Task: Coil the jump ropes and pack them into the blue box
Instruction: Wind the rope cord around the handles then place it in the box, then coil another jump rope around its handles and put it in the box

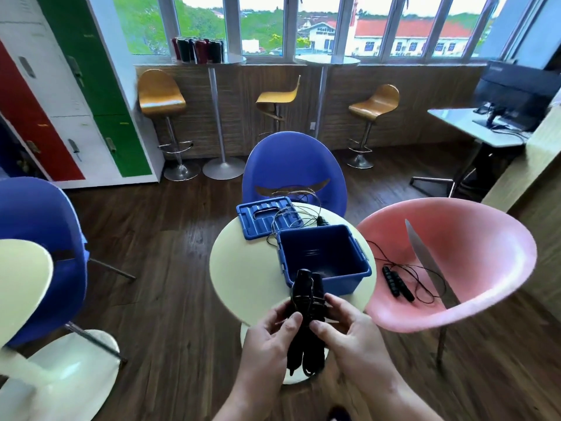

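Your left hand (268,332) and right hand (349,329) both grip the black jump rope (303,296), fingers and thumbs curled round its bundled handles and cord. You hold it just in front of the open blue box (340,282) on the round cream table (239,268). The lid (261,220) lies behind the box with a loose wire rope (299,205) draped over it. 1 more uncoiled rope (399,282) lies on the pink chair (485,253).

It looks like a staff lounge in an office: coloured lockers (76,95) on the left wall, wooden bar stools (161,95) at tall round tables (226,59) under the windows (264,22), bright plastic chairs (473,262), and a monitor (516,92) on a corner desk (455,120).
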Tool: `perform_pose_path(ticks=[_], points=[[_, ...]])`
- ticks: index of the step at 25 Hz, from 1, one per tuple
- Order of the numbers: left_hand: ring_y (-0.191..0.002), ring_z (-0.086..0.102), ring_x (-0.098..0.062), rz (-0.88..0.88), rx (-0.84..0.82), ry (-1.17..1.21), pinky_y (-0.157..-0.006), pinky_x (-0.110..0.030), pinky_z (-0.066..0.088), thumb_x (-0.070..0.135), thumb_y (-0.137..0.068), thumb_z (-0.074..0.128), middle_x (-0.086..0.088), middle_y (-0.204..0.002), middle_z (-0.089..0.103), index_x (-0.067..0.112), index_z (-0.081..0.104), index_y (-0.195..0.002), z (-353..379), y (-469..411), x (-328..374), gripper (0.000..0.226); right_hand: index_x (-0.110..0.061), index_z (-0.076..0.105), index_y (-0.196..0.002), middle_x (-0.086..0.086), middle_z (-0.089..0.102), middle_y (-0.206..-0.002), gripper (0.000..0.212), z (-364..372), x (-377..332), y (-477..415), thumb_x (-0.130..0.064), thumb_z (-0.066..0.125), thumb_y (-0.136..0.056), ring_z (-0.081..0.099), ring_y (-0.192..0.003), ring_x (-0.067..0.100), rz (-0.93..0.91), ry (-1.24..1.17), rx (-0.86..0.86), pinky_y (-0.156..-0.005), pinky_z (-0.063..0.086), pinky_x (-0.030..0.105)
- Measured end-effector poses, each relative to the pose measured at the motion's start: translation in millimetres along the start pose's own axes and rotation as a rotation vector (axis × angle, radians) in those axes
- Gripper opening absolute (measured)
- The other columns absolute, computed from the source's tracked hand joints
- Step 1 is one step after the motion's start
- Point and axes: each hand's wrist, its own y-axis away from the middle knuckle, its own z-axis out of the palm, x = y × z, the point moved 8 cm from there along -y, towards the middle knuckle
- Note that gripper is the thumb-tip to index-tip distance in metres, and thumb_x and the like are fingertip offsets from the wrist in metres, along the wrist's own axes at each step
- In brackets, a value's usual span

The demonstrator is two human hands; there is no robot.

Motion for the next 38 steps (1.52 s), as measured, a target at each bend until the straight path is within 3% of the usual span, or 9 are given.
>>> perform_pose_path(ticks=[4,7,12,18,20,23,27,34,38], points=[[-0.099,0.077,-0.013,-0.051,0.045,-0.115,-0.079,-0.022,0.057,0.009,-0.100,0.064,0.001,-0.105,0.082,0.020,0.076,-0.117,26,-76,-12,0.023,-0.028,0.063,-0.131,-0.009,0.078,-0.111,0.060,-29,32,-79,-0.028,0.083,-0.075,0.073,-0.105,0.009,0.069,0.025,-0.034,-0.099,0.056,0.042],[-0.095,0.078,-0.012,-0.113,0.116,-0.210,-0.074,-0.022,0.058,0.010,-0.100,0.065,0.005,-0.100,0.083,0.026,0.077,-0.107,38,-131,-16,0.021,-0.036,0.068,-0.112,-0.011,0.079,-0.105,0.040,-41,45,-145,-0.015,0.081,-0.080,0.074,-0.102,0.007,0.108,0.058,-0.106,-0.096,0.058,0.037],[-0.094,0.076,-0.020,-0.174,0.326,-0.399,-0.084,-0.050,0.064,0.025,-0.092,0.074,0.006,-0.098,0.077,0.035,0.071,-0.109,33,-213,-29,0.020,-0.039,0.068,-0.085,-0.016,0.078,-0.085,0.025,-36,62,-246,-0.019,0.082,-0.081,0.074,-0.087,0.002,0.157,0.209,-0.256,-0.085,0.062,0.032],[-0.099,0.071,-0.027,-0.429,0.241,-0.746,-0.090,-0.035,0.057,0.024,-0.095,0.057,-0.003,-0.100,0.075,0.023,0.074,-0.103,40,-294,-50,0.019,-0.017,0.071,-0.080,-0.001,0.076,-0.077,0.029,-9,117,-331,-0.042,0.081,-0.069,0.074,-0.073,0.016,0.337,0.437,-0.351,-0.073,0.063,0.043],[-0.091,0.070,-0.030,-0.536,0.228,-0.655,-0.086,-0.038,0.058,0.031,-0.092,0.052,-0.006,-0.093,0.071,0.020,0.068,-0.083,45,-308,-73,0.022,-0.016,0.070,-0.088,0.001,0.076,-0.087,0.033,-5,137,-342,-0.043,0.082,-0.071,0.071,-0.077,0.018,0.408,0.483,-0.378,-0.068,0.059,0.035],[-0.105,0.069,-0.029,-0.713,0.365,-0.223,-0.099,-0.044,0.056,0.071,-0.086,0.043,-0.006,-0.117,0.073,0.021,0.070,-0.116,46,-305,-107,0.064,-0.016,0.066,-0.119,0.007,0.074,-0.106,0.052,-1,165,-348,-0.031,0.083,-0.072,0.070,-0.091,0.021,0.494,0.467,-0.382,-0.073,0.057,0.031],[-0.127,0.061,-0.033,-0.752,0.534,0.108,-0.113,-0.053,0.046,0.098,-0.060,0.034,-0.009,-0.138,0.066,0.017,0.062,-0.140,41,-300,-130,0.117,-0.010,0.058,-0.123,0.009,0.066,-0.099,0.046,0,195,-344,0.000,0.076,-0.082,0.068,-0.095,0.025,0.668,0.231,-0.345,-0.080,0.063,0.043],[-0.129,0.057,-0.032,-0.804,0.451,-0.034,-0.115,-0.051,0.044,0.065,-0.100,0.041,-0.008,-0.141,0.061,0.017,0.054,-0.146,51,-296,-123,0.067,-0.013,0.060,-0.110,0.007,0.067,-0.086,0.034,6,204,-345,-0.004,0.077,-0.082,0.067,-0.080,0.026,0.640,0.256,-0.310,-0.083,0.060,0.049],[-0.108,0.066,-0.030,-0.752,0.398,-0.171,-0.104,-0.051,0.054,0.035,-0.101,0.050,-0.007,-0.115,0.071,0.019,0.067,-0.111,54,-298,-120,0.025,-0.016,0.067,-0.118,0.007,0.076,-0.094,0.041,3,204,-343,-0.015,0.078,-0.079,0.073,-0.085,0.024,0.620,0.223,-0.306,-0.087,0.061,0.046]])
